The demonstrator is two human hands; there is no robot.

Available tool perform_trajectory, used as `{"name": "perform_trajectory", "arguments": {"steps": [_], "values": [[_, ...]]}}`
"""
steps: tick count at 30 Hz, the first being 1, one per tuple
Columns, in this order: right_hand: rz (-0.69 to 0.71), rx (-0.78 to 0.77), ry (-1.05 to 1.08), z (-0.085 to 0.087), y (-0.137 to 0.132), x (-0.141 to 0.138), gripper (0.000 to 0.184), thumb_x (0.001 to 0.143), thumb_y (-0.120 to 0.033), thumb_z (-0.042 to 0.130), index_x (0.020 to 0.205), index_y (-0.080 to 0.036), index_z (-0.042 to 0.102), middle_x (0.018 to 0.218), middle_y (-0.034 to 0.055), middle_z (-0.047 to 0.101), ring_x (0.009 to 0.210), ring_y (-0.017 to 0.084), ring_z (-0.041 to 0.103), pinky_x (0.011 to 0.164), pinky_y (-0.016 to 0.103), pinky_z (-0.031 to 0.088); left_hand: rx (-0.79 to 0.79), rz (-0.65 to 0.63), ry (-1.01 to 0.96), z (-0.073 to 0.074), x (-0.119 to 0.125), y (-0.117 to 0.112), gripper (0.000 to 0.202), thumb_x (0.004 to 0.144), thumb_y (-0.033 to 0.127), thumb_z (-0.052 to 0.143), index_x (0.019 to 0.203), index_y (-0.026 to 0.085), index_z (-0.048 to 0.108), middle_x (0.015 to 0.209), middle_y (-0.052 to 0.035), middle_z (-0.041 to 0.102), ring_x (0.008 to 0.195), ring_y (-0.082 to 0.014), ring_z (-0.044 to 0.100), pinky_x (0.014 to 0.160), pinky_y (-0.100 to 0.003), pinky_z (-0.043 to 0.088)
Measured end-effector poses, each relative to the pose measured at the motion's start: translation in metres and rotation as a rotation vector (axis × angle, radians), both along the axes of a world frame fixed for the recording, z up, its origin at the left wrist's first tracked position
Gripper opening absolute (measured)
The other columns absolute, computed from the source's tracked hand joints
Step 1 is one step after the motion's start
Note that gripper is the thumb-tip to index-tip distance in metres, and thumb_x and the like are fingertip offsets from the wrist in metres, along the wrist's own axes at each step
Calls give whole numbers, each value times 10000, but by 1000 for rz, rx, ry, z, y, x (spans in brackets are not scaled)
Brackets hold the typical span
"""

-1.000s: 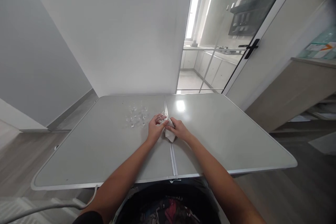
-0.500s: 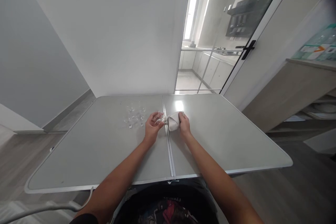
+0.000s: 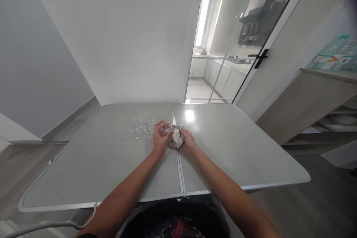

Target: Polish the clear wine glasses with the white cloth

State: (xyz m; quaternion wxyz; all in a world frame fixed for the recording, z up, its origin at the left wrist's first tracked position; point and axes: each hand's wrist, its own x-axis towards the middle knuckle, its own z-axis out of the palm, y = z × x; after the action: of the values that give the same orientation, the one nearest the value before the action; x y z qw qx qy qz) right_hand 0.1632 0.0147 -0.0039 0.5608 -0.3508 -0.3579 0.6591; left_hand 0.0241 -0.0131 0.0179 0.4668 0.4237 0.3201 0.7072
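The left hand (image 3: 160, 138) curls round a clear glass (image 3: 166, 128), its base indistinct; the right hand (image 3: 187, 139) grips a pale cloth (image 3: 176, 140) just right, some fingers hidden. Farther left, transparent glassware (image 3: 143, 125) blurs together on the table (image 3: 106, 163).

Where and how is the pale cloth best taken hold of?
Probably pinch the pale cloth by its crumpled right side, coming from the right, where the right hand grips it; the left hand and clear vessel crowd its upper left.
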Motion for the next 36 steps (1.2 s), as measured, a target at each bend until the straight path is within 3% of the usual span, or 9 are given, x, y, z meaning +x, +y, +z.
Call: {"name": "perform_trajectory", "arguments": {"steps": [3, 7, 11, 15, 18, 22, 30, 36], "values": [[22, 56, -25, -2, 1, 1, 405, 685, -419, 841, 970, -166, 702, 901, 56, 728, 785, 184, 645, 731, 307, 513, -1, -16, 46, -5, 0, 4, 620, 690, 326, 871, 1209, 266, 538, 1195, -71, 683, 1096, -214, 660, 939, -342, 532], [-24, 132, -128, -6, 4, 3, 378, 672, -433, 851, 891, -153, 721, 770, 27, 703, 659, 150, 592, 639, 278, 471, -6, 7, 307, -13, -1, 4, 335, 732, 395, 823, 957, 188, 686, 1040, -78, 735, 965, -218, 702, 890, -346, 549], [-117, 140, -224, -10, 7, 5, 364, 649, -435, 862, 832, -151, 724, 736, 28, 700, 637, 157, 586, 619, 287, 463, 10, 89, 445, -16, 0, 1, 257, 755, 396, 800, 892, 183, 761, 1141, -111, 720, 965, -228, 710, 887, -359, 565], [-102, 108, -152, -6, 7, 9, 376, 653, -428, 857, 872, -151, 728, 777, 39, 710, 667, 166, 604, 656, 300, 478, -36, 35, 388, -14, 0, 1, 282, 751, 397, 805, 937, 184, 791, 1145, -125, 738, 1030, -260, 708, 934, -392, 564], [-3, 94, -80, 0, 3, 10, 356, 675, -410, 842, 898, -157, 726, 795, 33, 708, 680, 160, 602, 669, 292, 472, -72, 108, 314, -10, -2, 4, 312, 776, 407, 782, 992, 183, 791, 1106, -116, 759, 1073, -268, 699, 1002, -413, 527], [111, 183, -115, 8, -4, 12, 303, 715, -350, 814, 940, -165, 732, 812, 19, 695, 696, 145, 572, 670, 263, 438, -115, 177, 225, -5, -6, 5, 357, 761, 430, 788, 1001, 166, 792, 1037, -113, 776, 998, -274, 721, 960, -415, 539], [248, 295, -158, 9, -9, 9, 471, 746, -267, 751, 1209, -210, 682, 1049, 37, 712, 916, 198, 612, 837, 300, 459, -97, 72, 193, -2, -2, 1, 328, 735, 413, 810, 983, 200, 790, 1094, -102, 767, 1072, -264, 704, 1001, -409, 521], [287, 329, -203, 13, -13, 10, 518, 773, -264, 732, 1284, -234, 653, 1104, 28, 704, 958, 195, 609, 867, 303, 456, -148, 206, 190, -1, -4, 3, 326, 736, 433, 797, 955, 192, 796, 1024, -88, 779, 1000, -261, 715, 959, -403, 540]]}}
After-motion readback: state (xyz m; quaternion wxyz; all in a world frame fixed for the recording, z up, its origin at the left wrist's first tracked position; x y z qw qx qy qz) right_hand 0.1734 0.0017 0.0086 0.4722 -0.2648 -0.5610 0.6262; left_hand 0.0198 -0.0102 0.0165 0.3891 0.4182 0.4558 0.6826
